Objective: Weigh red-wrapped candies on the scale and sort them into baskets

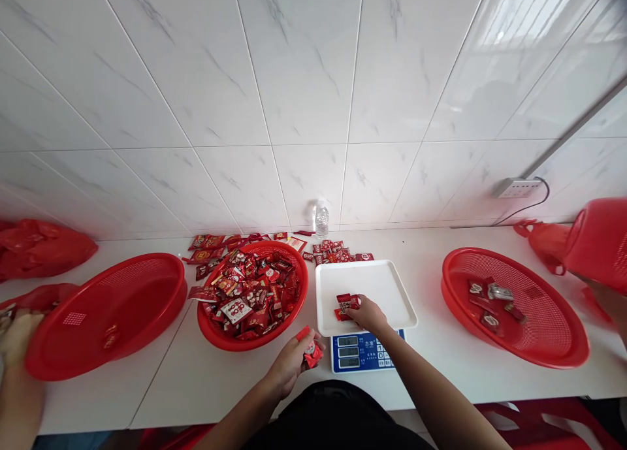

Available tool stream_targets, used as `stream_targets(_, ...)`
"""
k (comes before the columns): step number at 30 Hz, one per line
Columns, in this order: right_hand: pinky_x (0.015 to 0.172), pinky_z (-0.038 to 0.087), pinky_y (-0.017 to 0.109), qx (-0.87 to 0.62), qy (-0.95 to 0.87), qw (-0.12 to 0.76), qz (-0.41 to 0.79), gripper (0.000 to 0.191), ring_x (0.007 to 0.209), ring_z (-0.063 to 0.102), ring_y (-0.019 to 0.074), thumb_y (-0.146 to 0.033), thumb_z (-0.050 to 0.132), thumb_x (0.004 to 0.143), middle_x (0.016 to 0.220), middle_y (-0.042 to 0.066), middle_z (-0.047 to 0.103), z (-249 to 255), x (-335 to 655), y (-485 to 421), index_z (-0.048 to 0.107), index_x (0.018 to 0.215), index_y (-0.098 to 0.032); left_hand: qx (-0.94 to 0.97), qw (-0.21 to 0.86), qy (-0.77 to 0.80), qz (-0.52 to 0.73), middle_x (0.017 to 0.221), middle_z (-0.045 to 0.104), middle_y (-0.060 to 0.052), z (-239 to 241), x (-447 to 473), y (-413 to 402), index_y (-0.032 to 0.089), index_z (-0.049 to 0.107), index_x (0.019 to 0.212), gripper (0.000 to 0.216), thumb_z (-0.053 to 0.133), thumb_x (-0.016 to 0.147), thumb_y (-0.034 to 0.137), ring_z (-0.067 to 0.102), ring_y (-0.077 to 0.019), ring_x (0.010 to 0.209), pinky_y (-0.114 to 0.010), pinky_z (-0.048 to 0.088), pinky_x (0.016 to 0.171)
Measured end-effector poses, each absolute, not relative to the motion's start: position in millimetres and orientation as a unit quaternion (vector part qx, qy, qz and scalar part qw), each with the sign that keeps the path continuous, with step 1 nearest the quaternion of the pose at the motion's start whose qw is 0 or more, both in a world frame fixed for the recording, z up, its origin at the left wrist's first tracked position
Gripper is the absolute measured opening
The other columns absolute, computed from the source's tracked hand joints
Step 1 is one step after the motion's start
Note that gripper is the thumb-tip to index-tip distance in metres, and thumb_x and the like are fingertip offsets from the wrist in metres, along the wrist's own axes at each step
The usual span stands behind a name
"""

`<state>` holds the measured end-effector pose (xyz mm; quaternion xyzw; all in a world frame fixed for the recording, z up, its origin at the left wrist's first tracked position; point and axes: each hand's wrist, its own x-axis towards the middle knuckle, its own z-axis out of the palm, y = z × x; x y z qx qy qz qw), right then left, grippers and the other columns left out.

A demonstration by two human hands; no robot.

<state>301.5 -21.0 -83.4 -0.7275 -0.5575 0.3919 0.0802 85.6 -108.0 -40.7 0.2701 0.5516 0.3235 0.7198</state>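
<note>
My left hand [289,364] is closed around some small red wrapped packets [313,352], just in front of the scale. Over the white tray [392,287] of the digital scale [367,352], my right hand [368,315] has its fingers closed on small red packets with white print [345,304]. Whether these rest on the tray or are slightly lifted, I cannot tell. To the left of the tray stands a round red basket [302,287], heaped with many red and brown wrapped packets [255,293].
Loose red packets [337,253] lie behind the scale, near a clear bottle [321,220]. A red basket [563,306] at right holds several packets. Another red basket [157,273] stands at left, beside another person's hand [19,336]. A power strip [516,188] is on the wall.
</note>
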Motion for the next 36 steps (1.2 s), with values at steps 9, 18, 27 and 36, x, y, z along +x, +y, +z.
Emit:
stream_targets(9,0.075,0.045,0.033,-0.721,-0.591,0.068,0.354,0.071,0.114,0.049,0.0269,-0.057,0.059,0.066,0.137,0.011,0.038,-80,301,-20,0.041,0.128,-0.027,0.266,0.72,0.557,0.317,0.085,0.064,-0.007,-44,84,-108,0.016,0.057,0.089,0.045,0.061,0.071,0.057,0.059,-0.0161,0.074,-0.028,0.044,0.07)
stream_targets(18,0.098,0.024,0.052,-0.692,-0.688,0.034,0.218,0.073,0.134,0.016,0.0327,-0.065,0.048,0.075,0.148,0.01,0.024,-83,278,-21,0.031,0.137,-0.03,0.27,0.725,0.546,0.322,0.084,0.064,-0.006,-41,87,-106,0.016,0.057,0.087,0.042,0.06,0.073,0.055,0.058,-0.0147,0.075,-0.028,0.044,0.071)
stream_targets(27,0.089,0.035,0.039,-0.643,-0.738,0.045,0.198,0.052,0.114,0.041,0.0271,-0.051,0.046,0.084,0.125,0.01,0.051,-94,277,-22,0.04,0.129,-0.026,0.263,0.717,0.562,0.317,0.084,0.064,-0.008,-38,85,-107,0.015,0.056,0.089,0.043,0.061,0.073,0.055,0.058,-0.0161,0.076,-0.029,0.044,0.072)
stream_targets(36,0.074,0.039,0.028,-0.664,-0.699,0.094,0.25,0.037,0.098,0.055,0.0206,-0.043,0.052,0.082,0.111,0.005,0.057,-90,290,-15,0.049,0.117,-0.029,0.431,0.64,0.565,0.293,0.085,0.063,-0.007,-41,90,-87,0.017,0.06,0.086,0.045,0.053,0.075,0.06,0.056,-0.0179,0.074,-0.03,0.041,0.071)
